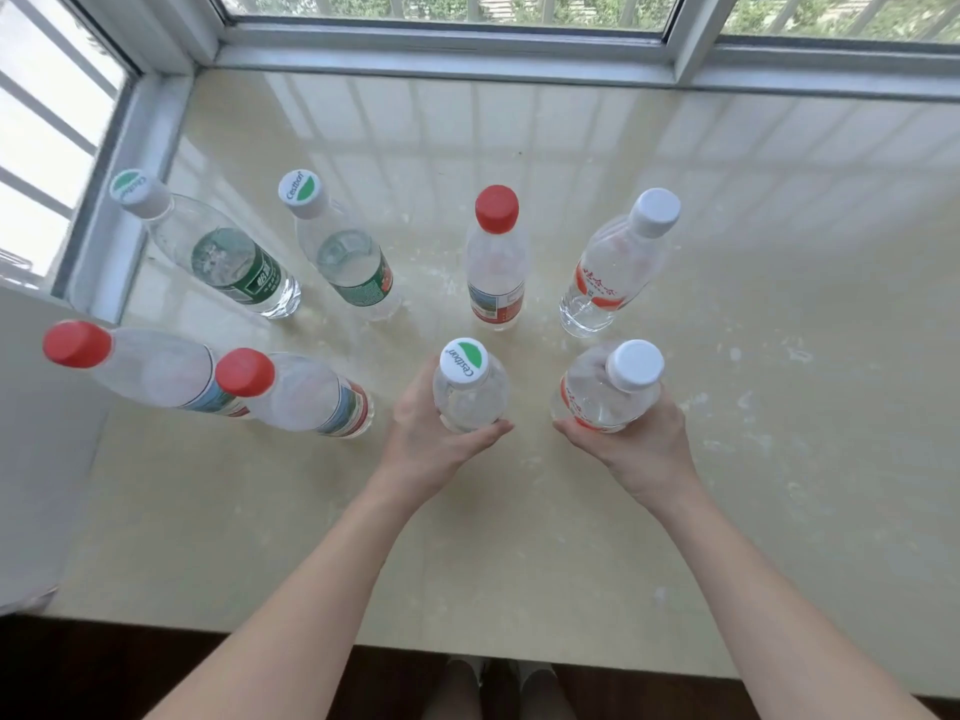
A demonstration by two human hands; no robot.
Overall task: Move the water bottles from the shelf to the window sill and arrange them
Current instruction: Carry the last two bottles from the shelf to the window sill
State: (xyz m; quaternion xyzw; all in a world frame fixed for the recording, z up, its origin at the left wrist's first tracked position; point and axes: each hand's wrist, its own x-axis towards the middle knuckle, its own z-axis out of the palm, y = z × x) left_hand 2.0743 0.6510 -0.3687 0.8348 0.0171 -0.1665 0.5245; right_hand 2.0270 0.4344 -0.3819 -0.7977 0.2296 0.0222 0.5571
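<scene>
Left hand (431,433), right hand (634,439) each grip bottle; bottle bases hidden.

Bright daylight through window (447,5); glare on sill (519,148); edges warped.

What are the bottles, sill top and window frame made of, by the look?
Bottle in the left hand: clear thin plastic, see-through wall; white cap looks opaque plastic. Sill top: cream, glossy, mirrors the window bars; polished stone or tile, cannot tell which. Window frame: grey, matte, straight profiles; probably painted metal.
</scene>
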